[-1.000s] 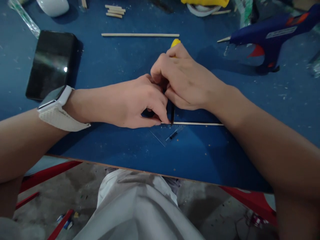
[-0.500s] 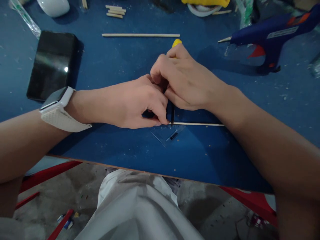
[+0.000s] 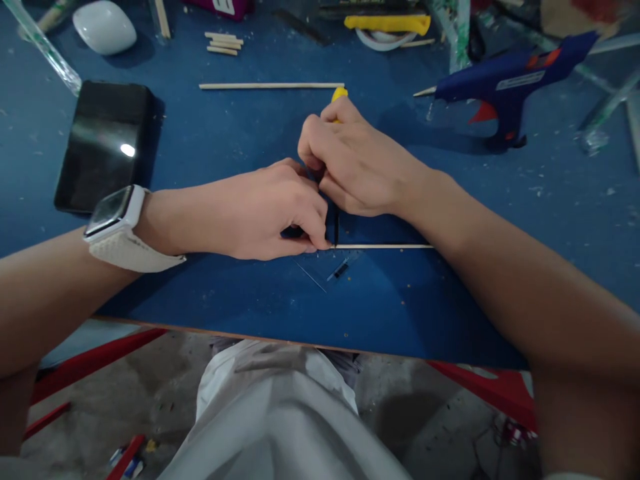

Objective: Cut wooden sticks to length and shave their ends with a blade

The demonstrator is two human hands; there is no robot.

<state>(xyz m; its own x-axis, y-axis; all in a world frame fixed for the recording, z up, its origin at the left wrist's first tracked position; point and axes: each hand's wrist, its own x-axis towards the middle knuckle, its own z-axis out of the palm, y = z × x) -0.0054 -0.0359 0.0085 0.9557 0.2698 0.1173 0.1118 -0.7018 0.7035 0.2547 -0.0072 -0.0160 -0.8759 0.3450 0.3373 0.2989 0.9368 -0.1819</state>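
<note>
My left hand (image 3: 280, 213) is closed, thumb and fingertips pressing a thin wooden stick (image 3: 385, 247) to the blue table. Its left part is hidden under that hand. Wrapped in my right hand (image 3: 355, 160) is a utility knife with a yellow end (image 3: 340, 93) showing above the fist. From beneath the fist its narrow dark blade (image 3: 337, 230) reaches down to the stick, right beside my left fingertips. Both hands touch or nearly touch each other. A small dark piece in clear plastic (image 3: 341, 270) lies just below the stick.
Another wooden stick (image 3: 273, 86) lies farther back, with several short cut pieces (image 3: 223, 44) behind it. A blue glue gun (image 3: 500, 87) lies at the right, its nozzle toward my right hand. A black box-like device (image 3: 105, 143) and a white mouse-like object (image 3: 104, 28) are at left.
The view has shifted slightly, so more of the table's far side shows. Both hands keep nearly the same hold, with the blade still at the stick.
</note>
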